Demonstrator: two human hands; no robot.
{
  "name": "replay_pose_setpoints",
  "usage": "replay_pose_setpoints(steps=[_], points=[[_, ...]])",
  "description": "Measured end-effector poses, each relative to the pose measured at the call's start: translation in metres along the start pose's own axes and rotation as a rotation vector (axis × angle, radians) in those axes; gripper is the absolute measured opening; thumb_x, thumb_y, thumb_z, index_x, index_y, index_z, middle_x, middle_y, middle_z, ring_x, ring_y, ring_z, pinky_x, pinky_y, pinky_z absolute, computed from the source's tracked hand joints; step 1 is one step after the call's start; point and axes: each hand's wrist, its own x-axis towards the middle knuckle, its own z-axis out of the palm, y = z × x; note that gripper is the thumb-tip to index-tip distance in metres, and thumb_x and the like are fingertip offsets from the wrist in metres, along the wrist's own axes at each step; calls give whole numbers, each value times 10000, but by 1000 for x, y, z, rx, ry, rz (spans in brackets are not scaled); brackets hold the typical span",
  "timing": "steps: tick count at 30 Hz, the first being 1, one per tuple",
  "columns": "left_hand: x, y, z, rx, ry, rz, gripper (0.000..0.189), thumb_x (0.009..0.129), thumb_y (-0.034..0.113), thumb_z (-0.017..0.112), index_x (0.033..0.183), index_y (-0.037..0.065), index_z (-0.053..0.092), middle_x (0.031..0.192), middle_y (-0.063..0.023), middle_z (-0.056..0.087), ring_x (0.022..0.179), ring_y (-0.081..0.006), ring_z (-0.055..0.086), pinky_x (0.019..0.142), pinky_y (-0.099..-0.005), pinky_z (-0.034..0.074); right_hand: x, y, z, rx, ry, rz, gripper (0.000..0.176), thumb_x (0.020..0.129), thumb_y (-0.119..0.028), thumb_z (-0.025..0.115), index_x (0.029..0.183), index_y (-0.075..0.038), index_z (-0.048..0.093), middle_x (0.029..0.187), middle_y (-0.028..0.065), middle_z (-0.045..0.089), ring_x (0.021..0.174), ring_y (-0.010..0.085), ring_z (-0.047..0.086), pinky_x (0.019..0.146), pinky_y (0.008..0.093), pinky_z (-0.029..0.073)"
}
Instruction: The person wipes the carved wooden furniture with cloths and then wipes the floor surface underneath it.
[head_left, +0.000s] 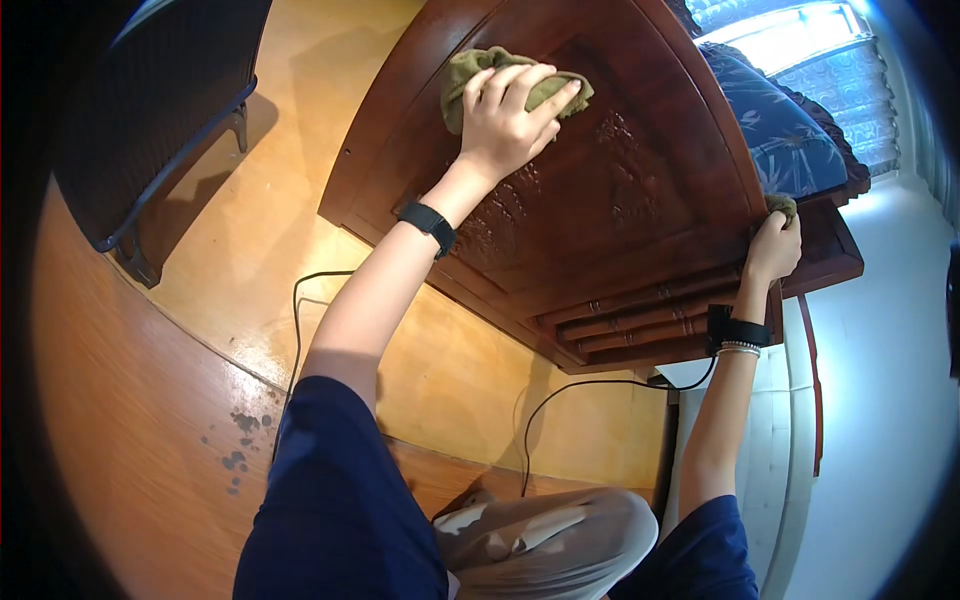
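Observation:
A dark red-brown wooden bed board point(640, 130) with carved flower panels fills the upper middle. My left hand point(510, 115) lies flat on an olive-green cloth point(462, 75), fingers spread over it, pressing it onto the board's upper part. My right hand point(775, 245) is closed on the board's right edge, and a small olive cloth piece point(783, 205) shows at its fingertips. Both wrists wear black bands. My knee in grey trousers point(560, 535) is at the bottom.
A dark wicker chair point(150, 120) with a metal frame stands at the upper left on the wooden floor point(150, 430). A black cable point(298, 320) runs along the yellow surface below the board. Blue patterned bedding point(790, 130) and a bright window point(800, 35) lie behind.

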Motion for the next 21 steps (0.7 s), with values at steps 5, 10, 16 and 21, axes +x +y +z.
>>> replay_pose_setpoints(steps=[5,10,16,21], points=[[-28,-9,-3,16,-48,157,475,716,273,673,1189,294,633,1197,35,548,1079,-150,493,953,-388,317,0,1,2,35,45,-48,380,823,-316,403,964,-80,665,894,191,674,823,421,626,737,511,478],[-49,-14,-11,5,-107,196,514,713,270,678,1222,285,609,1215,42,535,1113,-139,468,979,-373,311,1,3,3,52,24,-43,377,823,-317,396,957,-78,655,883,194,671,820,423,624,726,518,473],[-43,-11,-16,-21,-135,148,538,708,216,688,1239,248,601,1211,25,518,1109,-165,463,953,-384,322,0,1,1,35,1,-18,373,818,-325,398,957,-85,648,877,190,670,819,424,623,718,524,471],[0,7,-5,67,-18,-177,499,744,152,648,1239,199,598,1198,-16,498,1120,-214,452,944,-417,315,0,3,5,29,67,-42,373,814,-334,404,952,-96,656,873,184,676,821,420,630,719,524,476]])
